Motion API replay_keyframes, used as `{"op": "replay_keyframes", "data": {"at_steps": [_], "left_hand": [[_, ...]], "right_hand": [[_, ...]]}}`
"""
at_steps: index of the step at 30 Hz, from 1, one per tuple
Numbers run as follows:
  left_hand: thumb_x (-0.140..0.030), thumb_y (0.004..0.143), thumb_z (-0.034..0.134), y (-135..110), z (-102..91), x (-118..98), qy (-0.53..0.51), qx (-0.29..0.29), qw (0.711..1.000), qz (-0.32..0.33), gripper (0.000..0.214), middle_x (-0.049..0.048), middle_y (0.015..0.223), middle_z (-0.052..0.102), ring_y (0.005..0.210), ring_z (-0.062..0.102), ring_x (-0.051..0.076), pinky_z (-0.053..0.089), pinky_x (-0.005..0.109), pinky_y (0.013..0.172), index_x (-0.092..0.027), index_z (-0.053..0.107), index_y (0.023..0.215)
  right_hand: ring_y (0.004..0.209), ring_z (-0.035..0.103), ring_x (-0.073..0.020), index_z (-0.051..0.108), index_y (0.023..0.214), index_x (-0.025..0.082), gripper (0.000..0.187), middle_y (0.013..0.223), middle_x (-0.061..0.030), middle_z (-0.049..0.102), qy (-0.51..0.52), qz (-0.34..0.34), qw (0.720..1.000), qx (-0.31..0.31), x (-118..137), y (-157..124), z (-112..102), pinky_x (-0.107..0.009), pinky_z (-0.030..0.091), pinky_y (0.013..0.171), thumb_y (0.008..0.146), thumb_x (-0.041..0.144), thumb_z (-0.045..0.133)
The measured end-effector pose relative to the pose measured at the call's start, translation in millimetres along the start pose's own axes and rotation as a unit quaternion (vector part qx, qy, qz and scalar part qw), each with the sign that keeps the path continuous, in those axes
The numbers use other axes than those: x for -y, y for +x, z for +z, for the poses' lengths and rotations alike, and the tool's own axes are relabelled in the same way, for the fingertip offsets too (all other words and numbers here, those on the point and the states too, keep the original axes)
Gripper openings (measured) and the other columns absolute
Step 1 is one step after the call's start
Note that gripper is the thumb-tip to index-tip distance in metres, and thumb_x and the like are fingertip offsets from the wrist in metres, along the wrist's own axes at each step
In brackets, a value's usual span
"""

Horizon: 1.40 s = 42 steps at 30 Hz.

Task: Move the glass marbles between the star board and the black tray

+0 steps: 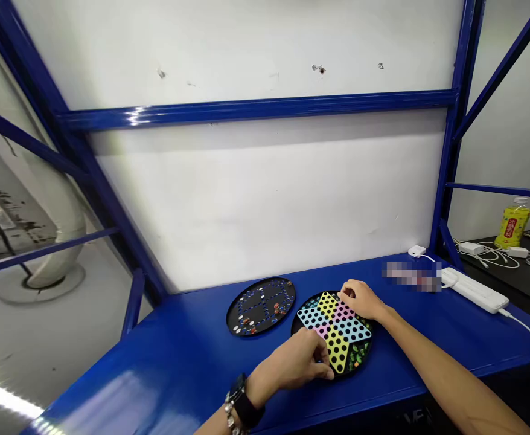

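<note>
A Chinese checkers board point(347, 329) with yellow, blue and pink star points sits in a round black tray on the blue table. Green glass pieces point(361, 350) lie in the tray around the star. My left hand point(303, 359), with a watch and bracelet at the wrist, is over the board's near left edge. Its fingers are curled in, and they hide what is under them. At the far right edge, by a pink point, my right hand point(361, 297) has thumb and fingers pinched together. Whatever it pinches is hidden.
Left of the board lies another round black tray point(267, 323) with dotted lines and several red-brown and white pieces. A white power strip point(475, 291) with a cable runs along the table's right side. Blue frame bars point(256, 110) and a white wall stand behind. A yellow bottle point(513, 223) stands farther right.
</note>
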<state>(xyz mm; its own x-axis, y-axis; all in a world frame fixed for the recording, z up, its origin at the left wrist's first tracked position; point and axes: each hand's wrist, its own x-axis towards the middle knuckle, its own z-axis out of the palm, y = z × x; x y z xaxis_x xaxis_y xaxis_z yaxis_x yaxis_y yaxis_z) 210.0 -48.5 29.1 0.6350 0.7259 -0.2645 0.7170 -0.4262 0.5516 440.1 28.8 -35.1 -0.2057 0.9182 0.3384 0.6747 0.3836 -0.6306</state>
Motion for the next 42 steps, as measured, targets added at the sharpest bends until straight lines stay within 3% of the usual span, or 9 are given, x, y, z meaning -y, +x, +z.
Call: {"op": "replay_keyframes", "data": {"at_steps": [13, 16, 21, 24, 27, 32, 36, 38, 42], "left_hand": [[-0.032, 0.068, 0.070, 1, 0.9, 2, -0.043, 0.006, 0.999, 0.005, 0.017, -0.0006, 0.074, 0.072, 0.063, 0.056, 0.012, 0.036, 0.021, 0.055, -0.017, 0.073, 0.076], [-0.034, 0.075, 0.062, -2, -15.5, 5, -0.034, -0.054, 0.998, 0.008, 0.021, 0.0003, 0.074, 0.071, 0.065, 0.057, 0.013, 0.039, 0.023, 0.058, -0.016, 0.073, 0.080], [-0.043, 0.080, 0.055, 1, -59.9, 57, 0.058, -0.258, 0.957, -0.118, 0.030, 0.0032, 0.075, 0.072, 0.071, 0.063, 0.018, 0.041, 0.025, 0.062, -0.019, 0.072, 0.080], [-0.048, 0.082, 0.053, 2, -70.4, 95, 0.091, -0.257, 0.950, -0.153, 0.034, 0.0042, 0.079, 0.073, 0.077, 0.066, 0.020, 0.042, 0.025, 0.063, -0.021, 0.073, 0.079], [-0.050, 0.088, 0.045, -1, -67.8, 107, 0.087, -0.259, 0.953, -0.131, 0.039, 0.0035, 0.081, 0.074, 0.077, 0.066, 0.020, 0.042, 0.026, 0.065, -0.022, 0.073, 0.088], [-0.043, 0.095, 0.038, -13, -48.2, 63, 0.078, -0.280, 0.954, -0.068, 0.039, 0.0034, 0.089, 0.073, 0.079, 0.064, 0.019, 0.044, 0.028, 0.071, -0.020, 0.069, 0.097], [-0.034, 0.097, 0.040, -24, -16.6, 18, 0.125, -0.143, 0.978, 0.080, 0.029, 0.0029, 0.102, 0.069, 0.090, 0.063, 0.017, 0.046, 0.026, 0.079, -0.023, 0.067, 0.098], [-0.027, 0.096, 0.041, -28, -3.1, 6, 0.195, -0.099, 0.972, 0.085, 0.025, 0.0040, 0.105, 0.067, 0.092, 0.063, 0.018, 0.047, 0.028, 0.079, -0.023, 0.066, 0.097], [-0.021, 0.095, 0.039, -33, 6.2, -2, 0.295, -0.075, 0.952, 0.018, 0.026, 0.0062, 0.109, 0.065, 0.093, 0.064, 0.021, 0.049, 0.031, 0.079, -0.021, 0.064, 0.100]], "right_hand": [[0.066, 0.052, -0.0139, 0.058, 0.069, 0.020, 0.029, 0.076, -0.0019, 0.061, -0.009, -0.006, 1.000, -0.003, -2, 1, 2, -0.026, 0.040, 0.063, 0.090, 0.038, 0.051], [0.068, 0.053, -0.0141, 0.059, 0.070, 0.021, 0.027, 0.078, -0.0022, 0.062, -0.006, -0.004, 1.000, -0.002, -3, 1, 3, -0.026, 0.040, 0.064, 0.090, 0.037, 0.051], [0.068, 0.053, -0.0145, 0.059, 0.070, 0.021, 0.027, 0.078, -0.0026, 0.062, -0.006, -0.001, 1.000, 0.003, -4, 2, 4, -0.026, 0.040, 0.063, 0.090, 0.038, 0.051], [0.068, 0.053, -0.0146, 0.059, 0.071, 0.021, 0.027, 0.078, -0.0024, 0.062, -0.004, -0.001, 1.000, 0.004, -4, 2, 3, -0.026, 0.040, 0.063, 0.090, 0.038, 0.051], [0.068, 0.053, -0.0146, 0.059, 0.071, 0.021, 0.027, 0.078, -0.0024, 0.062, -0.005, 0.000, 1.000, 0.005, -3, 2, 1, -0.026, 0.040, 0.064, 0.090, 0.039, 0.051], [0.070, 0.054, -0.0147, 0.060, 0.072, 0.021, 0.027, 0.080, -0.0027, 0.062, -0.014, 0.000, 1.000, 0.010, -3, 2, 0, -0.026, 0.040, 0.064, 0.090, 0.039, 0.050], [0.068, 0.053, -0.0143, 0.059, 0.071, 0.021, 0.028, 0.078, -0.0022, 0.061, -0.014, -0.003, 1.000, 0.007, -4, 2, 1, -0.027, 0.041, 0.065, 0.090, 0.039, 0.050], [0.068, 0.054, -0.0143, 0.059, 0.070, 0.021, 0.028, 0.078, -0.0020, 0.061, -0.013, -0.007, 1.000, 0.006, -5, 2, 1, -0.027, 0.041, 0.065, 0.090, 0.039, 0.050], [0.068, 0.054, -0.0140, 0.060, 0.071, 0.021, 0.027, 0.079, -0.0020, 0.061, -0.013, -0.010, 1.000, 0.009, -4, 2, 0, -0.026, 0.041, 0.064, 0.090, 0.038, 0.051]]}}
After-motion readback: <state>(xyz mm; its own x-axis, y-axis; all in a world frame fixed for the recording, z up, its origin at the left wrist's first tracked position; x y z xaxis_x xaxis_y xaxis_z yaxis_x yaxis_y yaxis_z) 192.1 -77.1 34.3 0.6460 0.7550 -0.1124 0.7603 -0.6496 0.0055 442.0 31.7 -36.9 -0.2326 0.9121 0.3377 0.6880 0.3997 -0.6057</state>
